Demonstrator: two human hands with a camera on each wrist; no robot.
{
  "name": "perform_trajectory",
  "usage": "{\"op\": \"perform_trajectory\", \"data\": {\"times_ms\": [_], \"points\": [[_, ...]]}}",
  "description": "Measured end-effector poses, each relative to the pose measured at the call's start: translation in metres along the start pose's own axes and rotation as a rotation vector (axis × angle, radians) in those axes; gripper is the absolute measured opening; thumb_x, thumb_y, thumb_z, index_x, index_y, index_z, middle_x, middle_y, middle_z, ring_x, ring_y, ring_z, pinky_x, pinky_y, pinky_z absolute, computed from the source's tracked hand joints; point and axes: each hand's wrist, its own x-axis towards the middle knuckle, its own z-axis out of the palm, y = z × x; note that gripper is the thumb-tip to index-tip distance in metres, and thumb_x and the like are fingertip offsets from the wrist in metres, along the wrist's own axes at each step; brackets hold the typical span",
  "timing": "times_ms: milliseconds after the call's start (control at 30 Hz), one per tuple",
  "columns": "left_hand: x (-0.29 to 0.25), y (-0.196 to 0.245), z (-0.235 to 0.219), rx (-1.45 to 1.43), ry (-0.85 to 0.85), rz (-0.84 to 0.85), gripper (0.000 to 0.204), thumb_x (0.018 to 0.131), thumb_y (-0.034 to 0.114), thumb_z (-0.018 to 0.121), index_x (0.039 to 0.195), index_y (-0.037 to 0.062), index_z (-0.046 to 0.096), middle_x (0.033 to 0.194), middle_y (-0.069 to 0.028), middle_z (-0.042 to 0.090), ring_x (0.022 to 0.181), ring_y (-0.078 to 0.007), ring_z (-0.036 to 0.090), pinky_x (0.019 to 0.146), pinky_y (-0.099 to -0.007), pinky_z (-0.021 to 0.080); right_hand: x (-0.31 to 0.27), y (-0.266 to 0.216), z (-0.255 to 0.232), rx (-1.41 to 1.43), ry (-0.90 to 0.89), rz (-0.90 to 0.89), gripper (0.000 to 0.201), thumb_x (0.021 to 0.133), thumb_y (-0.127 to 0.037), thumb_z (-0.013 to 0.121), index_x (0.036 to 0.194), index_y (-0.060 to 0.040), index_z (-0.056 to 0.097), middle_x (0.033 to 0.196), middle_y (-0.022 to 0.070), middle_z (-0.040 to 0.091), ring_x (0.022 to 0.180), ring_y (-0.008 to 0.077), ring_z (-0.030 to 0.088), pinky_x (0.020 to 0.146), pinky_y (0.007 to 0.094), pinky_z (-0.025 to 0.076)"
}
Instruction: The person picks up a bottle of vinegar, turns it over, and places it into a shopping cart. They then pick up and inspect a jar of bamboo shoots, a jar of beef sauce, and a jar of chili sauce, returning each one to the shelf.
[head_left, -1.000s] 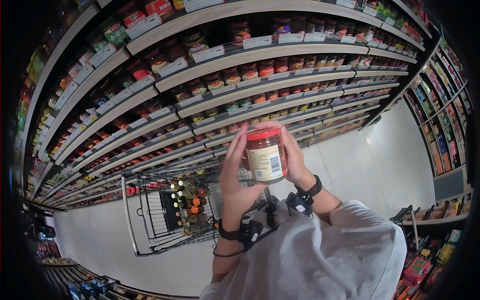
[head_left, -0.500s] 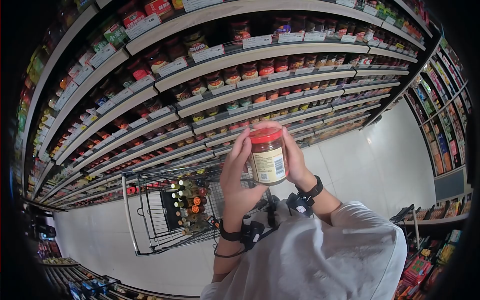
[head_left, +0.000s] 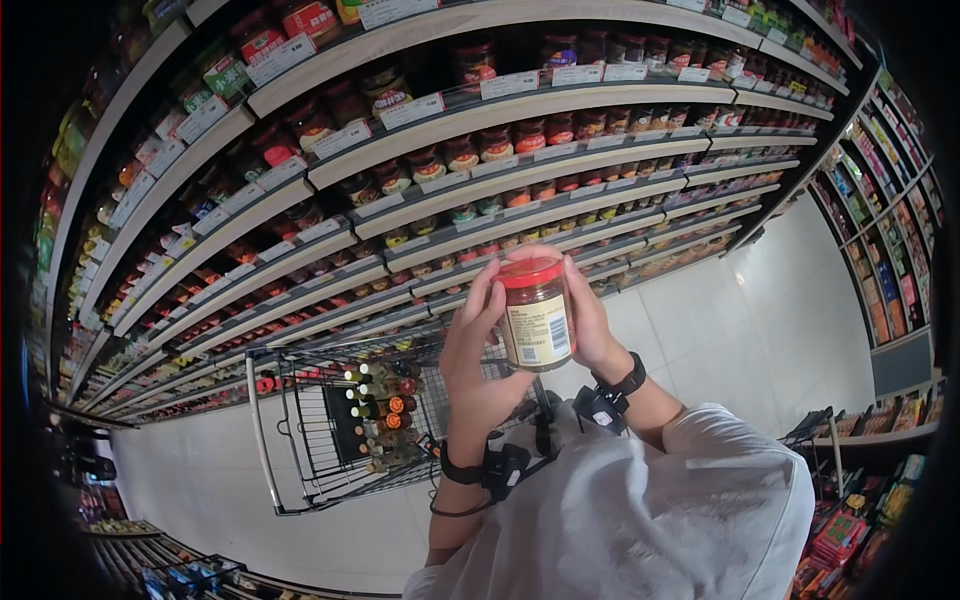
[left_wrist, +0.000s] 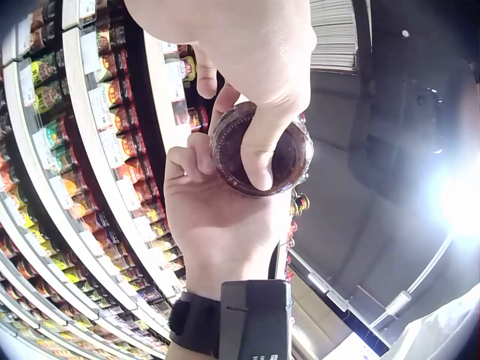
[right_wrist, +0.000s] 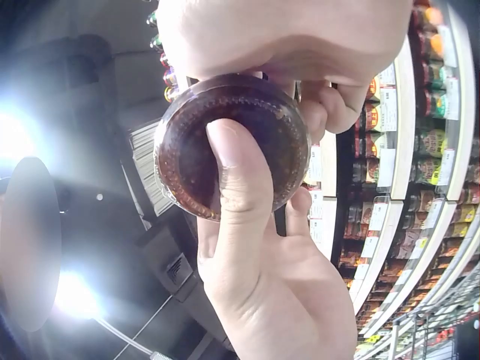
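Both hands hold a glass jar (head_left: 537,320) with a red lid in front of the chest in the head view, its cream back label and barcode facing up. The left hand (head_left: 468,350) grips its left side, thumb across the jar's base, as both wrist views show. Against the opposite side lies the right hand (head_left: 592,325), its fingers reaching behind the lid. Dark contents show through the base of the jar (left_wrist: 244,150) in the left wrist view and of the jar (right_wrist: 187,150) in the right wrist view.
A shopping cart (head_left: 258,430) with several bottles (head_left: 398,404) stands at left below the hands. Long shelves (head_left: 560,100) of jars with price tags run across the top. More shelving (head_left: 880,230) rises at right, and goods lie at lower right.
The jar has tilted slightly, showing more of its lid top, and its label sits a little lower. Both hands keep their hold, with the left fingers shifted slightly near the lid.
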Motion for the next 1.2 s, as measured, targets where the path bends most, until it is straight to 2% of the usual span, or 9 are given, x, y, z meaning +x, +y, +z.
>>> {"op": "perform_trajectory", "data": {"times_ms": [400,500,600,900,1200], "points": [[0.001,0.001,0.001,-0.005,0.009,0.011,0.078,0.059,0.001,0.085,0.132,0.0080,0.059,0.146,-0.0177,0.054,0.121,-0.0322,0.062,0.099,-0.0387,0.051,0.000,0.001,-0.003,-0.004,-0.006,0.001,0.055,0.111,-0.041,0.022,0.136,-0.0011,0.051,0.130,0.0120,0.061,0.120,0.0179,0.059,0.107,0.0332,0.044],[0.000,0.002,0.001,0.020,0.015,0.043,0.078,0.058,0.000,0.084,0.131,0.0095,0.060,0.145,-0.0167,0.055,0.119,-0.0317,0.063,0.098,-0.0375,0.052,0.000,0.001,-0.003,-0.009,-0.008,-0.013,0.055,0.111,-0.041,0.022,0.135,-0.0011,0.052,0.130,0.0121,0.061,0.120,0.0179,0.059,0.107,0.0333,0.044],[0.002,0.009,-0.002,0.043,-0.001,-0.003,0.076,0.058,-0.001,0.082,0.129,0.0108,0.061,0.145,-0.0154,0.056,0.116,-0.0309,0.064,0.097,-0.0359,0.052,0.000,0.000,-0.003,-0.020,-0.010,0.006,0.054,0.111,-0.040,0.022,0.136,-0.0013,0.051,0.130,0.0121,0.061,0.119,0.0179,0.059,0.106,0.0334,0.044],[0.001,0.006,0.000,0.067,0.033,0.006,0.071,0.058,-0.002,0.080,0.125,0.0100,0.062,0.142,-0.0135,0.059,0.109,-0.0282,0.065,0.085,-0.0328,0.054,-0.002,0.000,-0.002,-0.005,-0.027,-0.005,0.050,0.112,-0.037,0.022,0.136,-0.0022,0.050,0.131,0.0126,0.060,0.120,0.0189,0.059,0.106,0.0338,0.045],[0.001,0.005,0.002,0.035,0.028,-0.027,0.070,0.057,-0.002,0.082,0.123,0.0109,0.060,0.142,-0.0111,0.059,0.104,-0.0219,0.065,0.073,-0.0276,0.050,-0.004,-0.001,-0.005,-0.025,-0.037,-0.026,0.050,0.112,-0.036,0.022,0.134,-0.0022,0.051,0.131,0.0129,0.059,0.119,0.0190,0.059,0.106,0.0339,0.046]]}}
